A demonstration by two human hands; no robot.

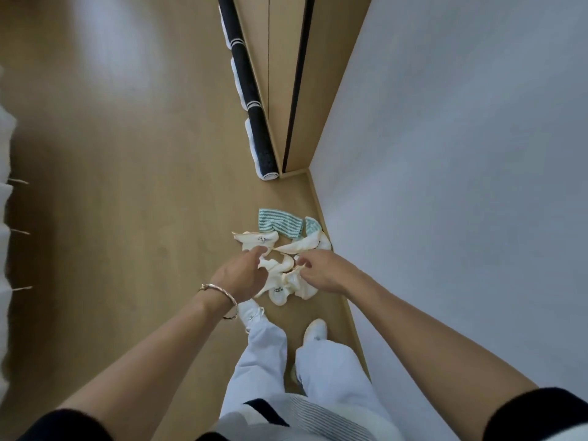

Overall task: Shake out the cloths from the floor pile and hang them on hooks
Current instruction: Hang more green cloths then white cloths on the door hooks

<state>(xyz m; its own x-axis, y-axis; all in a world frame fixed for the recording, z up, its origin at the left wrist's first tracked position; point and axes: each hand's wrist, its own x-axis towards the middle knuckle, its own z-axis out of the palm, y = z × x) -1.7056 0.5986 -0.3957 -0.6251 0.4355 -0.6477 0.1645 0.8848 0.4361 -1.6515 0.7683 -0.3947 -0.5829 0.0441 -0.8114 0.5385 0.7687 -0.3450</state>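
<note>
A pile of small cream cloths lies on the wooden floor by the wall, with a green-and-white striped cloth at its far side. My left hand, a bracelet on its wrist, reaches down over the pile with fingers extended onto a cream cloth. My right hand is lowered over the middle of the pile, its fingers curled and pinching a cream cloth's edge. Whether either cloth is lifted off the floor I cannot tell.
A white wall runs along the right. A wooden cabinet with dark towels hanging stands ahead. Thin pegs stick out at the left edge. My white shoes stand just short of the pile.
</note>
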